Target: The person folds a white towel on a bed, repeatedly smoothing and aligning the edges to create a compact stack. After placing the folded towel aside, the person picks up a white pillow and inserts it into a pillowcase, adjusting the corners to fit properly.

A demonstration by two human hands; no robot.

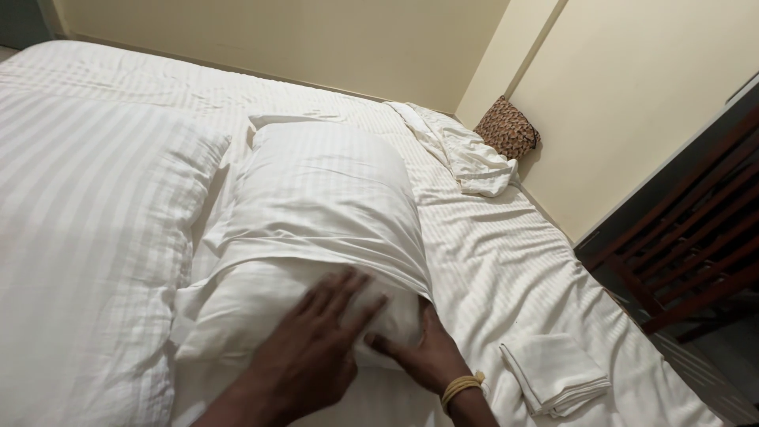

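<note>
Left hand [312,352] lies flat on the near end of the white striped pillow in its case [316,213], right hand [423,352] tucked in just to its right. The pillow rests on the white striped bed sheet [506,261]. A second large white pillow [87,237] sits left. Right, a folded white cloth [556,373]. Behind, a crumpled white sheet [462,154], then a brown woven cushion [507,128] against the wall. A dark wooden chair [688,245] stands far right.

Both arms came up from the bottom edge, close together. The left hand [312,348] lay flat, palm down, fingers [340,296] spread and pointing up and to the right, forearm running back to the lower left. The right hand [423,352] sat just beside it, thumb stretched out toward the left hand, the other fingers out of sight, a band of yellow thread round the wrist
</note>
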